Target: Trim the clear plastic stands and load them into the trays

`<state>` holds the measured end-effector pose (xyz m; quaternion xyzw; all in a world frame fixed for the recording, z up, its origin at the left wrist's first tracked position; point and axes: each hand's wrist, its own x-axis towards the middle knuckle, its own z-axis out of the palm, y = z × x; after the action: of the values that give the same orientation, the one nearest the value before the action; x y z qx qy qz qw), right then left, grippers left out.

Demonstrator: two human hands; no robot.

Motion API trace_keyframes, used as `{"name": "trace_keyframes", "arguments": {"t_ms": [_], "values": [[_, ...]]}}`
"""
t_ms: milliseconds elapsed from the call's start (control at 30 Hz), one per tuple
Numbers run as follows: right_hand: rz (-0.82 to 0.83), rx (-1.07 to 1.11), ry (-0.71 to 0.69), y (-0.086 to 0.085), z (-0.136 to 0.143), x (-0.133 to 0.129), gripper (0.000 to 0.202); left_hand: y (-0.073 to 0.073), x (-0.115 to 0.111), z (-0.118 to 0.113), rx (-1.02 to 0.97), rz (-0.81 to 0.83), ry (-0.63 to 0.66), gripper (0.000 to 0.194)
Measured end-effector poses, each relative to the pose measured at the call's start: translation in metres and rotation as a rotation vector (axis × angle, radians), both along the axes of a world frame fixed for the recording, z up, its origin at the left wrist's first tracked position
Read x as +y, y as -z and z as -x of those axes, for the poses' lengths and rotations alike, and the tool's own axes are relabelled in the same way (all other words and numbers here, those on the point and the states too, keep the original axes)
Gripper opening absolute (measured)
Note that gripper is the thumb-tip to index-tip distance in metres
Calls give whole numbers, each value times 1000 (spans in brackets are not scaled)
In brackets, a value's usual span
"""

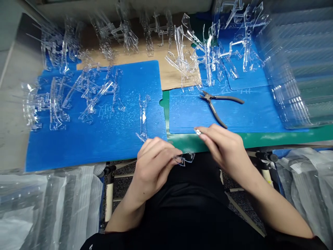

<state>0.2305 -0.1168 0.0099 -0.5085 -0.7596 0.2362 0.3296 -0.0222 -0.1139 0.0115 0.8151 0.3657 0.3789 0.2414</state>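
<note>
Lying over the green tabletop, blue sheets and cardboard. At right, clear trays. Below, on both sides, translucent plastic near pale pipes.

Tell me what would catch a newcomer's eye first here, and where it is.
The many clear plastic parts stand out first, spread over the left and far side of the bench on bright blue sheets and brown cardboard. Next come the dark-handled pliers, lying open right of centre. At the near edge, the left hand holds a clear piece and the right hand pinches a small whitish bit.
</note>
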Motion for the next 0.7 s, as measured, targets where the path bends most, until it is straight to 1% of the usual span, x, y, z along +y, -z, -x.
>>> {"name": "trace_keyframes", "arguments": {"t_ms": [67,133,200,300,400,533,633,700], "values": [[-5,48,23,6,-3,6,27,-3,-3,-1,-44,67,11,7],[38,116,19,4,-4,8,25,-5,-5,-1,-112,163,-8,10],[117,198,18,-5,-3,6,23,-6,-7,-1,-195,295,-23,13],[236,374,0,-23,5,2,25,-6,-9,-1,-296,490,-23,19],[257,525,-61,-37,13,1,19,-5,-11,-1,-377,615,19,23],[243,562,-87,-43,19,1,5,1,-13,-1,-444,697,38,27],[264,532,-53,-38,19,-1,4,6,-14,-5,-489,681,46,27],[284,470,32,-31,18,-3,18,9,-14,-10,-530,668,29,33]]}}
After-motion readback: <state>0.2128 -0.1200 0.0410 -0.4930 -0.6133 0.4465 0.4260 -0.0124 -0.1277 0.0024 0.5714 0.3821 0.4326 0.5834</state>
